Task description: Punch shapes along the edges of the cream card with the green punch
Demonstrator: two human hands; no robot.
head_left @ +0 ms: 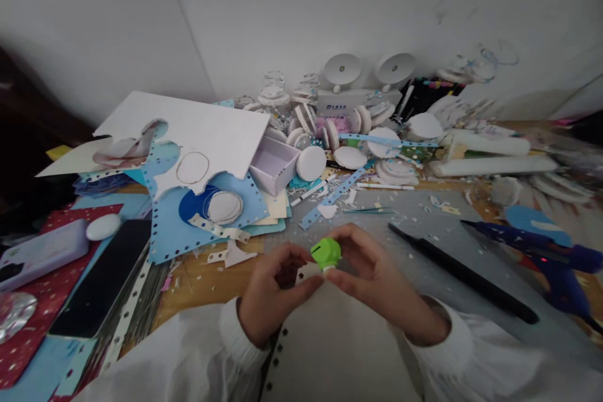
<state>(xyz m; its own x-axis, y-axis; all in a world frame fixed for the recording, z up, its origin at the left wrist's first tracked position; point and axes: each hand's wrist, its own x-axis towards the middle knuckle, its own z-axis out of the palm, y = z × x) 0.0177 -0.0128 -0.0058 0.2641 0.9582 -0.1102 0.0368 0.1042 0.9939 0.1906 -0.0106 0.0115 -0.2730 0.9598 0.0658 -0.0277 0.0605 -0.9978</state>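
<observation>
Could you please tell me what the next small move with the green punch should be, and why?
Probably press the punch down once. Both the left hand and right hand pinch it at the top corner of the sheet, and a row of holes already runs up that edge towards it, so the next hole seems due there. Whether the paper sits inside is hidden.

A craft corner: paper scraps [207, 201], foam discs [311, 163] and a glue gun [546, 251] crowd the table [207, 276] against the wall.

Soft even light, dim left corner, edges warped and blurred
</observation>
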